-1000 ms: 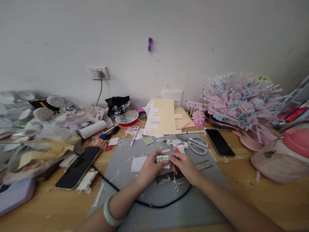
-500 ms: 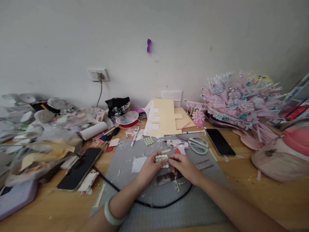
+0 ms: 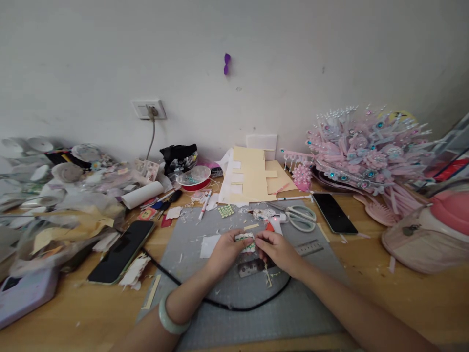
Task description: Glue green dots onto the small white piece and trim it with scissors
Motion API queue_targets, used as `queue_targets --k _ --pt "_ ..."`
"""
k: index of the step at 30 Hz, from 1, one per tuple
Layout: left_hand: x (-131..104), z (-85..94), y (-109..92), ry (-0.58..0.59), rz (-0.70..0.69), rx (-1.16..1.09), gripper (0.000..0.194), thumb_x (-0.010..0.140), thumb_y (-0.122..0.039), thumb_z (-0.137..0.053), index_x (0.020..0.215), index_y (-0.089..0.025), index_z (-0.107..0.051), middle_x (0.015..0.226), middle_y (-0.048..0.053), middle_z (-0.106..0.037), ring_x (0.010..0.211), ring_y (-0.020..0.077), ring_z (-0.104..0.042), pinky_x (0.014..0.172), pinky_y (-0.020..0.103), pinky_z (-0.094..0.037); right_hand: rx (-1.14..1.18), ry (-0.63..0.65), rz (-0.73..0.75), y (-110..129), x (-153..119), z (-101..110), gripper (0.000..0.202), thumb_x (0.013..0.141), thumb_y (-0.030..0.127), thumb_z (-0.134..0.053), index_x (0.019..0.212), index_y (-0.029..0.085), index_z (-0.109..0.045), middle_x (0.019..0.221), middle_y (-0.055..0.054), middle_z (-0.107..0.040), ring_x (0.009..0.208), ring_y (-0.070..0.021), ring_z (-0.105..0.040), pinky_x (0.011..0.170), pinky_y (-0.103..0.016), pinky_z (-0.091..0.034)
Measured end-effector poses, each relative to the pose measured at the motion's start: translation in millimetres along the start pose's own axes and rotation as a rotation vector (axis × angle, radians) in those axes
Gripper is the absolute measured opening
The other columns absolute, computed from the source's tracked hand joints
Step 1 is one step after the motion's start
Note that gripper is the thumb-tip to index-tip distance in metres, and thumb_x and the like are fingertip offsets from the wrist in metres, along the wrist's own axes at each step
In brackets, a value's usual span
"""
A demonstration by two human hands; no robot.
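A small green-and-white patterned piece (image 3: 246, 242) is gripped by my left hand (image 3: 227, 250), thumb across its face. My right hand (image 3: 275, 249) pinches at the right edge of that piece, its fingertips close to the left thumb. A thin pale strip (image 3: 268, 275) hangs below the right fingers. Under the hands a metal ruler (image 3: 252, 267) lies on the grey cutting mat (image 3: 227, 327). Just behind the right hand rests a white and orange glue gun (image 3: 276, 222). Another green patterned piece (image 3: 226, 211) and a white paper (image 3: 209, 246) lie on the mat.
Scissors (image 3: 302, 218) and a phone (image 3: 334, 213) lie to the right, another phone (image 3: 121, 252) to the left. A black cable (image 3: 238, 309) curves across the mat. Yellow card (image 3: 252, 171) stands behind, pink beaded ornaments (image 3: 366, 146) at back right, a pouch (image 3: 421, 244) at right.
The camera view has tilted very slightly. Both hands stay at the patterned piece, which is tipped a little and more covered by the left thumb.
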State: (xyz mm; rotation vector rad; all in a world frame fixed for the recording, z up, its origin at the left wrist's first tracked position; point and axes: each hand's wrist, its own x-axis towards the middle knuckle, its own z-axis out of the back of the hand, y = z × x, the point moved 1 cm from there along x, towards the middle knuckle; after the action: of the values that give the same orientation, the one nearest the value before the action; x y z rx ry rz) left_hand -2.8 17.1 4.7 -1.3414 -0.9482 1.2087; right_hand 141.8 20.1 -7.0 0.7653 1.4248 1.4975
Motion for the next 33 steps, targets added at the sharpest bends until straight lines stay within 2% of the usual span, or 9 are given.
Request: queue_targets --k 5,10,15,21,28,33 --pt "-1 -2.0 -2 0.025 0.022 -0.058 0.019 0.06 -0.031 -0.063 0.064 -0.013 -0.058 0.055 -0.001 -0.057 0.051 0.0104 -0.048 0.054 0.022 -0.038 -0.023 -0.014 -0.017 3 -2 -2 0.021 0.075 0.035 -0.048 0.065 0.018 -0.046 0.048 0.005 -0.046 0.042 -0.007 -0.044 0.041 -0.018 -0.035" --pt "-1 -1.5 -2 -0.006 0.027 -0.025 0.019 0.059 -0.031 -0.064 0.065 -0.014 -0.06 0.057 -0.001 -0.059 0.054 0.0115 -0.05 0.056 0.022 -0.038 0.003 -0.028 -0.025 1 -2 0 0.018 0.074 0.034 -0.049 0.068 0.018 -0.048 0.049 0.005 -0.048 0.042 -0.0072 -0.045 0.042 -0.018 -0.036" --pt "0 -0.5 5 0.067 0.023 -0.056 0.021 0.061 -0.033 -0.063 0.07 -0.014 -0.061 0.062 0.0 -0.061 0.057 0.0124 -0.052 0.059 0.023 -0.039 0.058 -0.055 -0.02 5 -2 3 0.018 0.075 0.033 -0.046 0.069 0.017 -0.05 0.05 0.005 -0.048 0.043 -0.0071 -0.046 0.044 -0.018 -0.038" --pt "1 -1.8 8 0.101 -0.005 -0.021 0.025 0.061 -0.033 -0.063 0.073 -0.012 -0.062 0.066 0.002 -0.063 0.063 0.0142 -0.053 0.064 0.024 -0.04 0.027 -0.029 -0.034 9 -3 4 0.015 0.072 0.03 -0.05 0.068 0.016 -0.051 0.05 0.005 -0.049 0.044 -0.0064 -0.046 0.044 -0.017 -0.038" --pt "0 -1.7 5 0.04 -0.011 0.029 0.021 0.062 -0.032 -0.062 0.071 -0.013 -0.062 0.064 0.0 -0.061 0.062 0.0135 -0.052 0.061 0.023 -0.04 -0.054 -0.054 0.012 8 -3 4 0.013 0.074 0.028 -0.048 0.068 0.017 -0.05 0.051 0.005 -0.047 0.045 -0.0067 -0.046 0.045 -0.017 -0.037" --pt "-2 -3.7 3 0.071 0.1 -0.09 0.023 0.059 -0.034 -0.064 0.069 -0.013 -0.061 0.062 0.001 -0.06 0.057 0.0134 -0.053 0.056 0.025 -0.044 -0.105 -0.072 0.043 3 -2 1 0.014 0.075 0.029 -0.047 0.068 0.017 -0.05 0.05 0.005 -0.048 0.045 -0.0071 -0.046 0.045 -0.017 -0.037"
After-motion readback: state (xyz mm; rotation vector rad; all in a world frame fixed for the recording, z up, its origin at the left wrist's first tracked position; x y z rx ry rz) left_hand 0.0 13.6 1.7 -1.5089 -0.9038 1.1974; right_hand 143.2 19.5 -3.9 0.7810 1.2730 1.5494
